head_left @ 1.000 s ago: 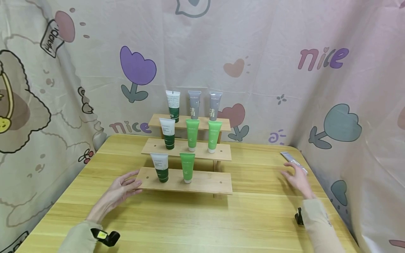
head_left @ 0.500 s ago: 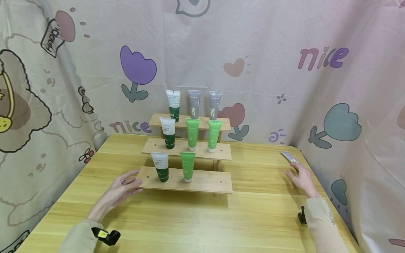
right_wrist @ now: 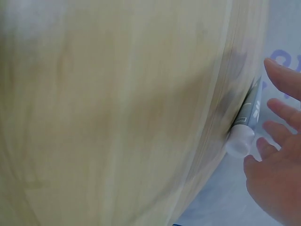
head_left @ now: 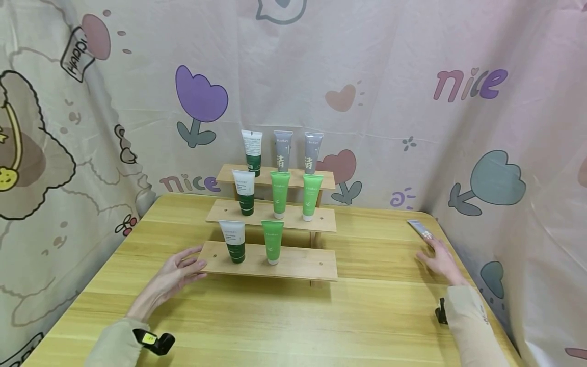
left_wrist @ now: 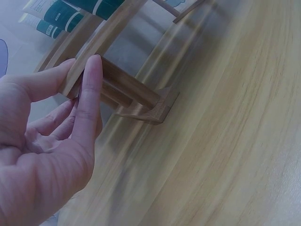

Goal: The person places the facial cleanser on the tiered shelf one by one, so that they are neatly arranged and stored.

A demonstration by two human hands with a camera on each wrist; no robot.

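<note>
My left hand [head_left: 173, 275] grips the left end of the lowest board of a three-tier wooden display stand [head_left: 300, 264]. In the left wrist view, thumb and fingers pinch that board end [left_wrist: 91, 51]. At the table's right side lies a grey-lilac squeeze tube [head_left: 417, 227]; my right hand [head_left: 441, 261] is at its near end, covering part of it. The right wrist view shows the tube's white cap [right_wrist: 241, 140] close to my spread fingers, not enclosed by them. A white-and-green tube [head_left: 234, 242] and a green tube [head_left: 273, 242] stand on the lowest board.
The middle board carries a white-and-green tube [head_left: 245, 192] and two green tubes [head_left: 280, 194]. On the top board stand another white-and-green tube [head_left: 252, 153] and two grey tubes [head_left: 283, 150]. A patterned curtain [head_left: 380, 117] surrounds the wooden table [head_left: 367, 326].
My right hand has moved slightly right and down onto the near end of the lying tube, covering more of it. My left hand stays on the stand.
</note>
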